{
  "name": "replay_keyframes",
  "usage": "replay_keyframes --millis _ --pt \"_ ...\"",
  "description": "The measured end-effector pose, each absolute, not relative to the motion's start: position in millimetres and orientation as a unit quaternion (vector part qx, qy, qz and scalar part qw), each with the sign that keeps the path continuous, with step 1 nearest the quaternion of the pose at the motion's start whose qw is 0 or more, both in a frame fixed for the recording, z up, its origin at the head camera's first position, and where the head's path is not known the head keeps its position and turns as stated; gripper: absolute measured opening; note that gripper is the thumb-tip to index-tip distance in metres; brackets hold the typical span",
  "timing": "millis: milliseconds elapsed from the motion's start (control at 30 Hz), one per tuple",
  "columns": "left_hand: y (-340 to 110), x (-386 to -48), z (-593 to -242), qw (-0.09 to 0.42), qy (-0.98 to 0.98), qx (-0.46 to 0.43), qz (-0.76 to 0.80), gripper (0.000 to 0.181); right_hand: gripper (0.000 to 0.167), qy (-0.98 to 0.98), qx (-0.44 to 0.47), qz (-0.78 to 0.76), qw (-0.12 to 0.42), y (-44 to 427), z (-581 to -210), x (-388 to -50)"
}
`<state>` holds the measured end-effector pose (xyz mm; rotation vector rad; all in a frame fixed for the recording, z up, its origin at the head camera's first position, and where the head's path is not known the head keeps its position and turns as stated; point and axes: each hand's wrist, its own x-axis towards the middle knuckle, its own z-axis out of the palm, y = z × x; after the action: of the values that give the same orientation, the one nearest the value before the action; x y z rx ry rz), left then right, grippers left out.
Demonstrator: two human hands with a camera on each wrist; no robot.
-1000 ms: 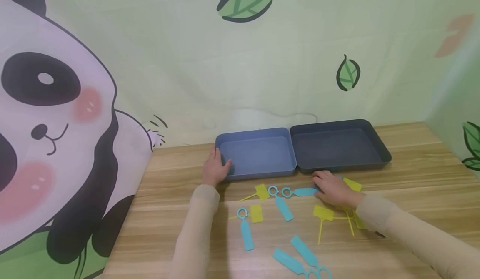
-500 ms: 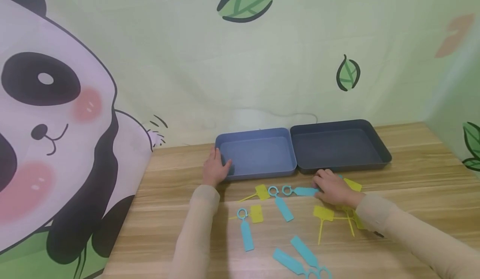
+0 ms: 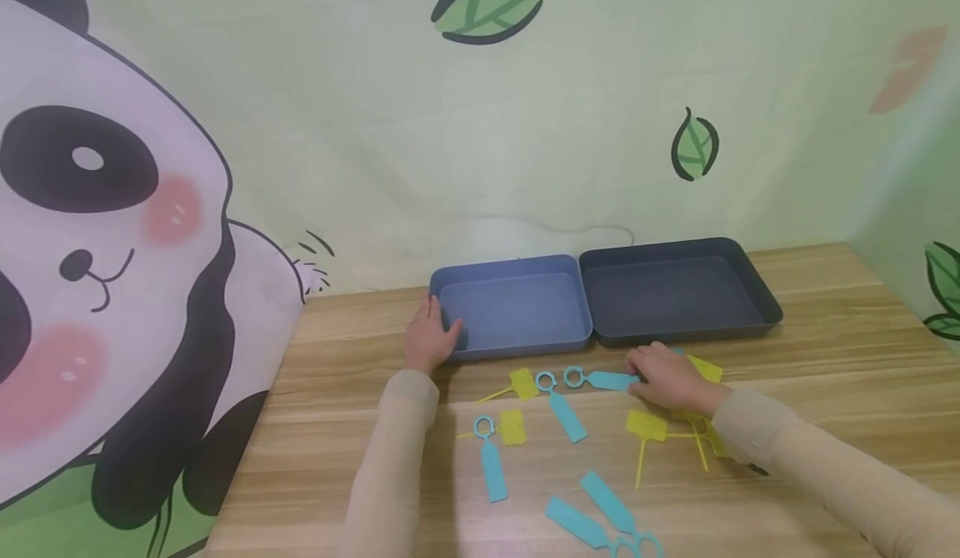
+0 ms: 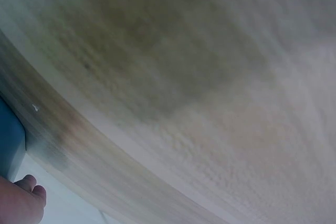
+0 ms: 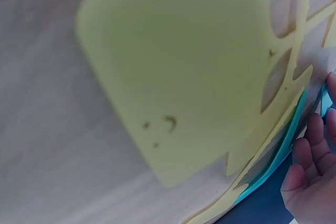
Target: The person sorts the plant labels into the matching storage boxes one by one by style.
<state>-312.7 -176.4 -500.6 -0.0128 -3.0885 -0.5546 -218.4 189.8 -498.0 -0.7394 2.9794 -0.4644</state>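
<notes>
My left hand (image 3: pixel 431 339) holds the front left corner of a light blue tray (image 3: pixel 517 348), thumb over the rim and fingers along the side. My right hand (image 3: pixel 667 377) pinches the right end of a blue ring tag (image 3: pixel 609 380), just in front of the dark tray (image 3: pixel 686 330). That tag's ring points left. Beneath and beside the right hand lie yellow cable-tie tags (image 3: pixel 647 426), partly hidden by the hand and sleeve. In the right wrist view a large yellow tag (image 5: pixel 178 66) fills the middle, and fingers (image 5: pixel 315 129) show at the right edge.
More blue ring tags (image 3: pixel 566 418) and yellow tags (image 3: pixel 513 427) lie spread over the wooden table (image 3: pixel 337 424). Two blue ring tags overlap near the front (image 3: pixel 577 522). The trays stand side by side against a printed cloth backdrop (image 3: pixel 360 124).
The blue ring tag at my right hand has shifted slightly, its ring end moving a little away from me. My left hand stays on the light blue tray.
</notes>
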Motion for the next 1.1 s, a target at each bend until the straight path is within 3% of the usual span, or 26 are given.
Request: replay_keyframes --millis 600,767,1100 --pt "-177 -314 -502 -0.006 -0.984 -0.002 -0.18 0.072 0.007 0.952 -0.218 -0.212 0.035 186 -496 -218" --pt "-177 -315 -503 -0.006 -0.984 0.0 -0.177 0.072 0.009 0.936 -0.205 -0.277 0.073 186 -494 -219" --pt "-177 -315 -504 -0.002 -0.984 -0.002 -0.176 0.072 0.021 0.832 -0.079 -0.504 0.219 189 -479 -225"
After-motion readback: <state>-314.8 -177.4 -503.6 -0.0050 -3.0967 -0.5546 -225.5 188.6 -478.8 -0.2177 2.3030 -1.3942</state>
